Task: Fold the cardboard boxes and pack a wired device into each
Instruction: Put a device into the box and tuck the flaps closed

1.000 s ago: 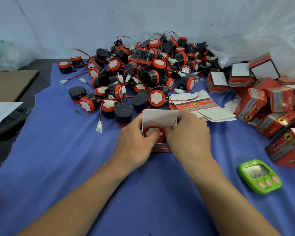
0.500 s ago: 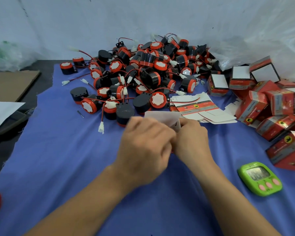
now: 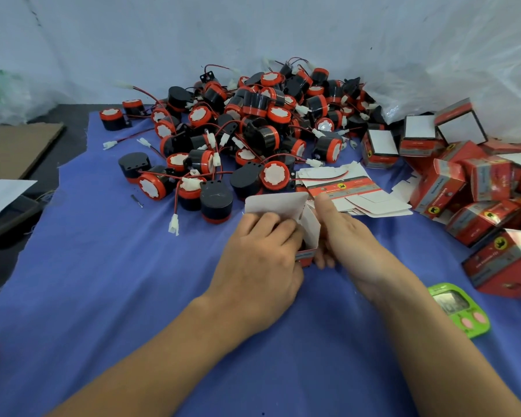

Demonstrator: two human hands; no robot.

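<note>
Box: You are holding the small cardboard box (image 3: 309,233) upright on the blue cloth (image 3: 103,266), just in front of the pile of wired devices (image 3: 253,124), with its white lid flap (image 3: 275,204) standing open.
Left hand: Your left hand (image 3: 262,260) is curling its fingers over the box's mouth and gripping its left side, hiding whatever is lying inside.
Right hand: Your right hand (image 3: 349,239) is clasping the box's right wall, forefinger lying straight along the side flap.
Handling: The card is looking light, thin and easily creased. You are probably safest gripping at the folded corners, not the flaps' free edges.
Room: Flat box blanks (image 3: 352,191) are lying just behind your right hand. Finished boxes (image 3: 478,188) are crowding the right side, and a green timer (image 3: 459,308) is sitting beside your right forearm. Bare cloth is lying to your left.
</note>
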